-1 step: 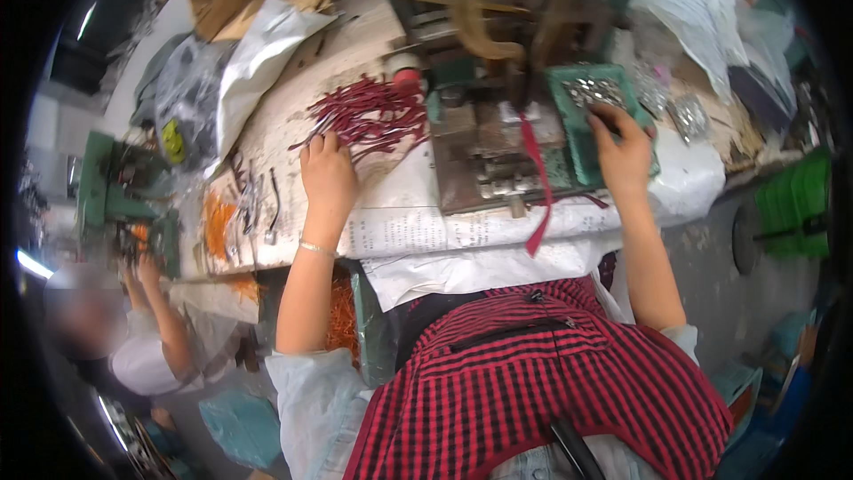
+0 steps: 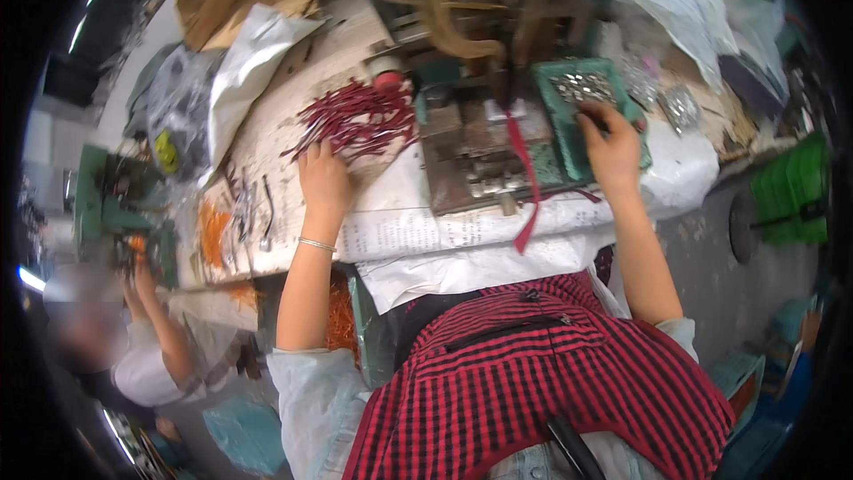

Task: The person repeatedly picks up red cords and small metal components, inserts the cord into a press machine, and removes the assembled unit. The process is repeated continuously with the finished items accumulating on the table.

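The bench [image 2: 267,129] has its front edge at six o'clock from both hands; its top opens from your left hand [image 2: 324,187] toward a white sheet [image 2: 249,62] near eleven; that hand touches the red strips [image 2: 355,116] at its one o'clock, whether gripping any I cannot tell; your right hand [image 2: 616,149] bends over the green tray [image 2: 557,116], metal pieces [image 2: 582,85] at its eleven, grip likewise hidden; between stands the machine base [image 2: 458,147], a red ribbon [image 2: 533,185] trailing toward six over printed paper [image 2: 400,227], illegible here.
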`<state>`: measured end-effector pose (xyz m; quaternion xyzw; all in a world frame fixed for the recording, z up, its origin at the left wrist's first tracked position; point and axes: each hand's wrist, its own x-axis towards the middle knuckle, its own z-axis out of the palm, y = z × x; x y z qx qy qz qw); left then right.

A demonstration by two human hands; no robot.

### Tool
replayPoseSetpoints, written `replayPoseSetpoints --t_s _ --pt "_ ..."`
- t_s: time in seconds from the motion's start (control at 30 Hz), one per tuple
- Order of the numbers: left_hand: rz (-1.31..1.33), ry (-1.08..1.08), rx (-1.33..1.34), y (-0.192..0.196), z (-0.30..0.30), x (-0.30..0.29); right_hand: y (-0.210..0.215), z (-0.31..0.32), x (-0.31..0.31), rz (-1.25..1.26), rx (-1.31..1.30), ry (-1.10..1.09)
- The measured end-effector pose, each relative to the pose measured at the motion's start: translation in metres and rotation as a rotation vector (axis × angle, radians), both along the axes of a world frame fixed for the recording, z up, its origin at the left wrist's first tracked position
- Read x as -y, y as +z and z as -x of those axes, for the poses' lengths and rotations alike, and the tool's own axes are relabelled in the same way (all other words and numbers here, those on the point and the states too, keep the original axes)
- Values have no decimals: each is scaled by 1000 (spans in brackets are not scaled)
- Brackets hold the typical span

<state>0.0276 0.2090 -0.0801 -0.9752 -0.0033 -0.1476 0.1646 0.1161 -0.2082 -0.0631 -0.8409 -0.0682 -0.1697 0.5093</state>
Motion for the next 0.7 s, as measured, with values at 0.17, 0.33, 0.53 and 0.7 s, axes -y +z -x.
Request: replayPoseSetpoints --t_s 0.17,0.33,0.53,0.7 --pt "199 57 -18 -10 -6 -6 -9 35 51 220 154 -199" --pt "297 134 56 -8 12 -20 -8 69 86 47 -18 -330" --pt "1073 -10 375 26 -6 8 63 53 11 -49 172 170" --pt "1415 -14 445 8 -15 45 77 15 -56 -291 160 248"
